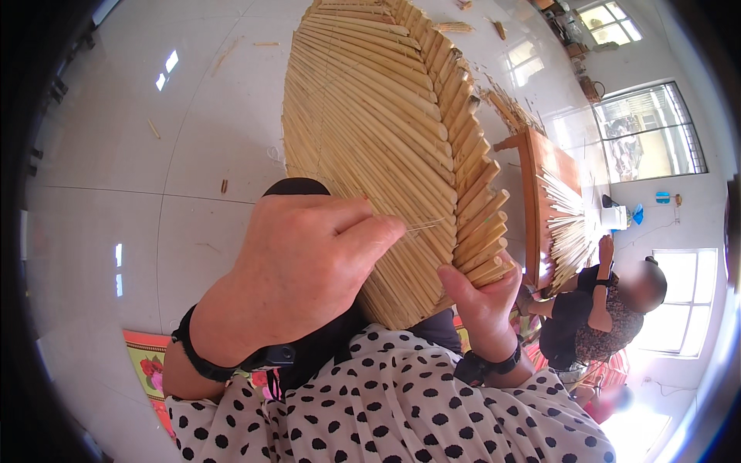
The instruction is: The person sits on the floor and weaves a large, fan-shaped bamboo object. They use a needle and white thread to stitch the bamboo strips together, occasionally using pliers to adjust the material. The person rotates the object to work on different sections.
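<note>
Stick mat [363, 116] beneath left fingers [380, 233] pinching thread [424, 225]; right fingers [507, 272] clamp its edge; overpulling could snap thread.

Stick panel [363, 116]: far end cut off by the upper edge. Left hand [301, 255]: lower fingers hidden beneath its back. Right hand [485, 299]: fingers partly concealed by the panel. Thread [426, 226]: strands too fine to be counted. Spotted garment [386, 401]: cropped below. Co-worker [610, 320]: face blurred.

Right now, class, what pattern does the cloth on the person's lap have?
White cloth with black dots, best seen in the head view.
</note>
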Demonstrator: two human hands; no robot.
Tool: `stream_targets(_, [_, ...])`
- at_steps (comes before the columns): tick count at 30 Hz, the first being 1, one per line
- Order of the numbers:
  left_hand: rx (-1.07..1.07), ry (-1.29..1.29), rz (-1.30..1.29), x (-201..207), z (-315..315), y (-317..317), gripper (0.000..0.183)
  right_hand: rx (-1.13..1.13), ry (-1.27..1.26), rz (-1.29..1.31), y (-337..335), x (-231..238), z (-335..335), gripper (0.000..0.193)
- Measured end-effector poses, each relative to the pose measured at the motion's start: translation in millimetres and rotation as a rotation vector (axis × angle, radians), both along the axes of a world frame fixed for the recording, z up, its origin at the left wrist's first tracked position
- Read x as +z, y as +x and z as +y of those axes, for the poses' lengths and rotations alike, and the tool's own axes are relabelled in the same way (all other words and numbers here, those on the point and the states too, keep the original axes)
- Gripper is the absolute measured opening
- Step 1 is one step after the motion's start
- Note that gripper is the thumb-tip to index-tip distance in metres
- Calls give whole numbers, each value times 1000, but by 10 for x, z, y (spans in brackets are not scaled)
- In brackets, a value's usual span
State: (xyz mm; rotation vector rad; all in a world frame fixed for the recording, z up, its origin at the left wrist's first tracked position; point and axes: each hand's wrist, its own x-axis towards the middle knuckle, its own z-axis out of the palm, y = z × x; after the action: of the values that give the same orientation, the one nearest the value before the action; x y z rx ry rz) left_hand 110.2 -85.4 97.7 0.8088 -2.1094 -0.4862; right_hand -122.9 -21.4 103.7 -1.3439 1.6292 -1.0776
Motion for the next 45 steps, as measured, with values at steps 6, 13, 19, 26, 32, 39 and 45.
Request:
stream_targets(6, [1,7,-5,-3,0,-1,20,7,2,9,12,19,-8,27])
stream_targets(13, [-25,88,17,-28,13,-20,12,10,2,-6,4,14,-6,28])
stream_targets(19, [11,479,297,-219,171,-165,20,5,-10,9,-9,-9,5,29])
stream_targets(26, [155,506,626,-494,374,-721,23,37,-30,-16,-47,-53,18,40])
stream_targets(32, [296,-118,524,-739,358,-841,23,48,-85,-93,-54,-87,22,50])
stream_targets(39, [258,-439,386,-846,254,-851,32,86,-112,-129,-83,-124,20,51])
stream_targets(45, [245,-381,429,-876,312,-913,35,78,-108,-132,-136,-133,23,53])
